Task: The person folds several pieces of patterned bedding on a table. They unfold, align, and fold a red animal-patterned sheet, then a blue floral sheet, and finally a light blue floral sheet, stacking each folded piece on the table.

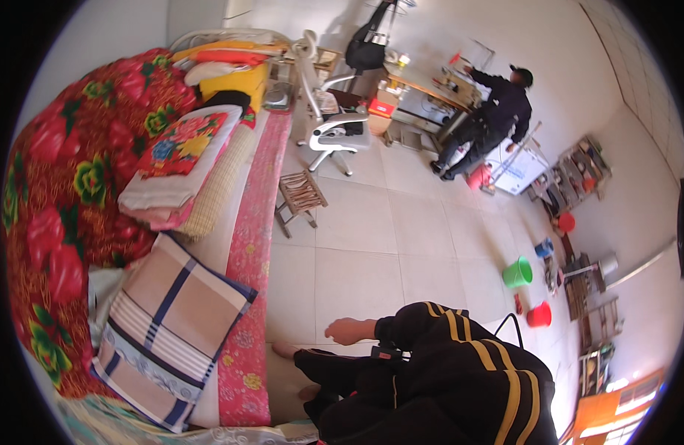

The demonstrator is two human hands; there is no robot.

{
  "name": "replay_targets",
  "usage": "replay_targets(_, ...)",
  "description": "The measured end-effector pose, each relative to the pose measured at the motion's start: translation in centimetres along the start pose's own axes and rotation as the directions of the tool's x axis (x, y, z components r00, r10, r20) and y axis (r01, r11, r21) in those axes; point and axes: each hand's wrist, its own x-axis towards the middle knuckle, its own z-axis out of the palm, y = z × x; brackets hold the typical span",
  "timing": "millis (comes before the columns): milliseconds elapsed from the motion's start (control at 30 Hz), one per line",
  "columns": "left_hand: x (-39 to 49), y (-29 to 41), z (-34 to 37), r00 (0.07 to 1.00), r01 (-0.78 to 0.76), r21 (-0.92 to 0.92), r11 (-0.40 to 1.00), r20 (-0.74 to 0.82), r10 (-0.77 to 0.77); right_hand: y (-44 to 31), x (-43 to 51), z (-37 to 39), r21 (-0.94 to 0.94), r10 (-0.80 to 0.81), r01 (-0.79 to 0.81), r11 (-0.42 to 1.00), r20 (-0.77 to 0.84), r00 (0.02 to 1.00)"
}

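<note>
My right hand hangs over the tiled floor beside my dark-trousered legs, its fingers loosely curled. No object shows in it, but the finger spacing is unclear. A black sleeve with yellow stripes covers that arm. Near its wrist is a small black device. My left hand is out of view. Left of my feet stands a bed with a pink floral edge cloth. A checked pillow lies on it, with a folded white cloth, a rolled woven mat and a red floral quilt further up.
A wooden folding stool and a white swivel chair stand beyond. A person in dark clothes reaches towards a sewing machine on a table. A green bucket, a red bucket and shelving are on the right.
</note>
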Motion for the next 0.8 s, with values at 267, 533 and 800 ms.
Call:
replay_targets(267, 8.5, 10.9, 1.4, 0.992, -0.065, 0.105, 0.992, 0.118, 0.052, 1.6, 4.1, -0.9, 0.038, -0.124, 0.124, 0.992, -0.007, 0.992)
replay_targets(533, 12.9, 8.6, 0.0, 0.988, -0.009, 0.228, 0.974, 0.15, -0.026, -1.7, 18.1, -10.1, -0.065, -0.307, 0.308, 0.949, 0.032, 0.951)
replay_targets(800, 9.5, 6.8, -1.7, 0.972, -0.234, 0.668, 0.707, 0.142, 0.188, -11.4, 36.9, -14.8, -0.009, -0.747, 0.786, 0.618, -0.318, 0.584)
